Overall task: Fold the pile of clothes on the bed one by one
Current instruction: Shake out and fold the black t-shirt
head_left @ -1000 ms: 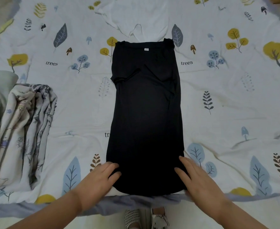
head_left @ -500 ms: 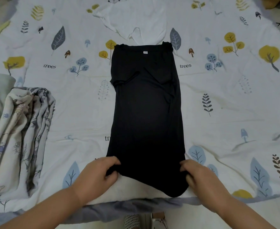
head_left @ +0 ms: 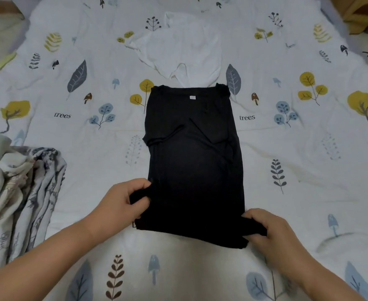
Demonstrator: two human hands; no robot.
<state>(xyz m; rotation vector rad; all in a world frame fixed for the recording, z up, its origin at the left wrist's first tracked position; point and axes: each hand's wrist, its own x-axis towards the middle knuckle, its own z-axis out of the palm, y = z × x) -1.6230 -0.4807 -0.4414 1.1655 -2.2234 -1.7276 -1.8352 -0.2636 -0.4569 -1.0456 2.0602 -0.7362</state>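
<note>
A black T-shirt [head_left: 193, 161] lies lengthwise in the middle of the bed, its sleeves folded inward and a small white label near the collar at the far end. My left hand [head_left: 122, 200] pinches the near left corner of its hem. My right hand [head_left: 265, 231] grips the near right corner. The hem is lifted and drawn away from me over the shirt's lower part. A white garment [head_left: 178, 48] lies spread beyond the collar.
The bed sheet [head_left: 309, 170] is white with tree, leaf and mushroom prints. A bundle of patterned grey and cream cloth [head_left: 20, 192] sits at the left edge. A brown object [head_left: 361, 14] stands off the bed at the far right.
Both hands went from lying flat on the hem to gripping its corners, then lifted the hem and carried it away from me, shortening the shirt. The camera moved closer over the bed.
</note>
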